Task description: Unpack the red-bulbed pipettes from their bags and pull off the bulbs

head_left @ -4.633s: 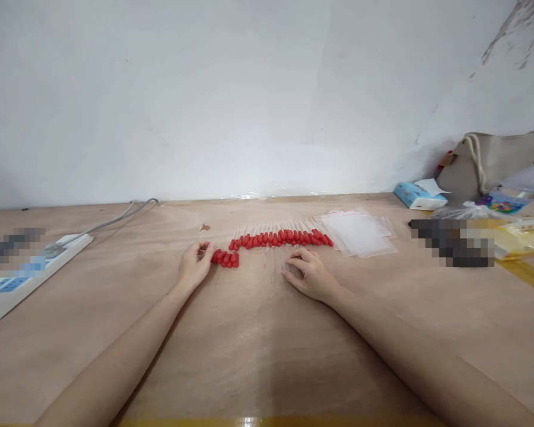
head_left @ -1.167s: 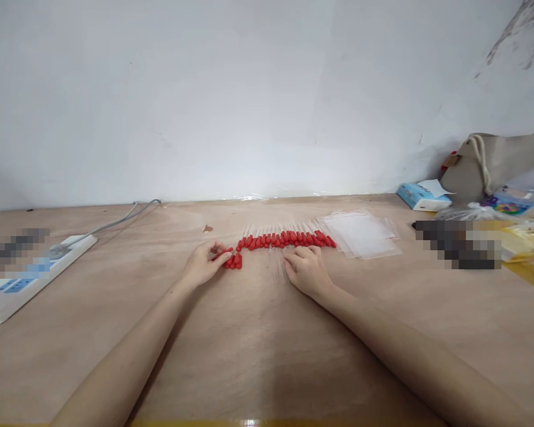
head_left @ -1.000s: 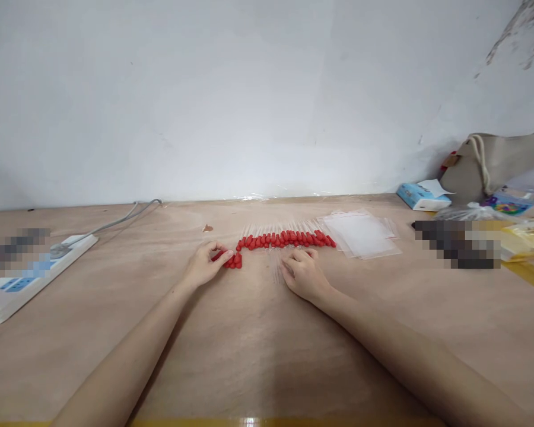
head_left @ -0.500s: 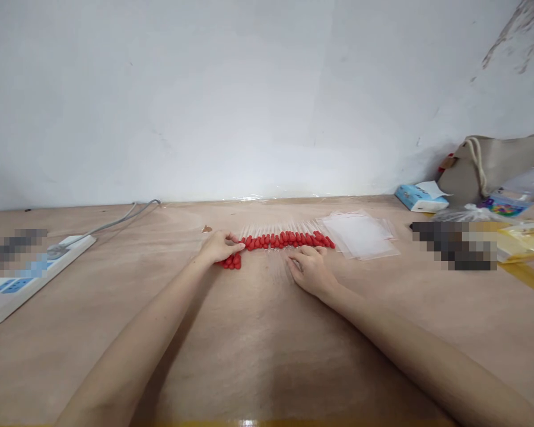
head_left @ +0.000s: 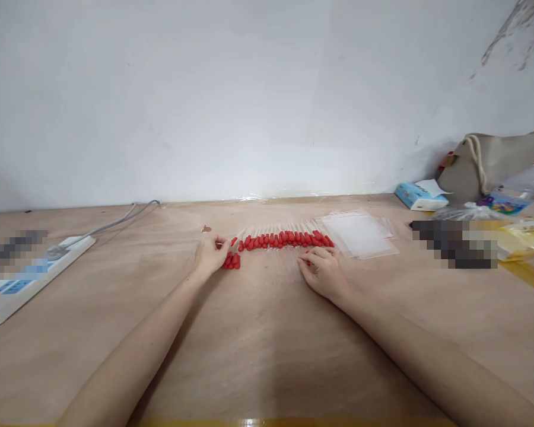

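A row of clear droppers with red rubber bulbs (head_left: pixel 285 239) lies across the middle of the wooden table (head_left: pixel 258 344). A small cluster of red bulbs (head_left: pixel 232 261) sits at the row's left end. My left hand (head_left: pixel 210 256) rests beside that cluster, fingers curled and pinching a red-bulbed dropper at the row's left end. My right hand (head_left: pixel 324 271) lies just below the right part of the row, fingers curled over a red-tipped dropper. Clear tubes show faintly between the two hands.
A stack of clear plastic bags (head_left: pixel 359 234) lies right of the row. At far right are a tissue pack (head_left: pixel 420 196), a canvas bag (head_left: pixel 498 163) and more packets. A white power strip (head_left: pixel 24 276) with its cable lies at left. A white wall stands behind.
My left hand moved from the bulb cluster up to the row's left end and drew back a little. My right hand shifted rightward along the row.
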`<state>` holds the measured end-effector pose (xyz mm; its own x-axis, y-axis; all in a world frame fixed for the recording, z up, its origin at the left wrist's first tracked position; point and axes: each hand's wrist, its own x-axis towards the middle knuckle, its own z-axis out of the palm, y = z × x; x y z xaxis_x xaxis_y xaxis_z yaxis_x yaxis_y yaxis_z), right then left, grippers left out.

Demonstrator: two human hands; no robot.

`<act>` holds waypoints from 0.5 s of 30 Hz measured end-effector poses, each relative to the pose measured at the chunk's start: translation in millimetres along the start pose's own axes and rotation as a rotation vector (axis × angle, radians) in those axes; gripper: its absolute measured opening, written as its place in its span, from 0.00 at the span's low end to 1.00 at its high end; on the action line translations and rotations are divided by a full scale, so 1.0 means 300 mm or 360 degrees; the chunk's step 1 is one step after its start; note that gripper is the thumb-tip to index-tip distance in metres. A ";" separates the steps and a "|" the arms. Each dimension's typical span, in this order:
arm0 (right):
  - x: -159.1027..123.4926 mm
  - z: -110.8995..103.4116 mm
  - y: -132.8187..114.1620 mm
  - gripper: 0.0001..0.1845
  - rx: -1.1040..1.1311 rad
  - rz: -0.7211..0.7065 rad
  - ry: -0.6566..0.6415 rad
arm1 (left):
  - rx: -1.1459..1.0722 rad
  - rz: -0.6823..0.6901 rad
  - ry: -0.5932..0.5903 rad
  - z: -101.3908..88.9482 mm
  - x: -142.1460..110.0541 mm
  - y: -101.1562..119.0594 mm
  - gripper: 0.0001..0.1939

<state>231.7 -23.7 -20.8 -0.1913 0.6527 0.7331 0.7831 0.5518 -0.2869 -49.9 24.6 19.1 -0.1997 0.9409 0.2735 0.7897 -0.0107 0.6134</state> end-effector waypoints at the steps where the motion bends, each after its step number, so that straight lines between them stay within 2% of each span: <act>1: -0.001 0.001 0.000 0.09 0.0006 -0.0001 -0.0005 | -0.0028 0.0009 0.0031 0.000 -0.005 -0.005 0.12; 5: -0.005 0.000 0.000 0.10 0.0000 -0.0001 -0.0041 | -0.0145 0.0035 0.0134 -0.007 -0.036 -0.005 0.12; 7: -0.004 -0.008 -0.006 0.11 -0.0057 -0.0001 0.0017 | -0.0229 0.0158 0.0183 -0.012 -0.067 0.003 0.12; 11: 0.004 -0.035 -0.034 0.29 -0.0226 -0.0098 0.0115 | -0.0326 0.0800 0.0116 -0.001 -0.151 0.025 0.10; 13: 0.007 -0.046 -0.050 0.28 -0.0243 -0.0255 0.0013 | -0.0318 0.1085 0.0038 0.019 -0.190 0.037 0.08; 15: 0.007 -0.047 -0.061 0.23 -0.0202 -0.0402 -0.0105 | -0.0324 0.1288 0.0003 0.043 -0.222 0.048 0.06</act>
<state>225.4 -39.9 -5.3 -0.4246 0.5375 0.7285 0.7728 0.6344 -0.0176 -17.6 -33.9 0.3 0.3832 0.6160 0.6882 0.5694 -0.7442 0.3490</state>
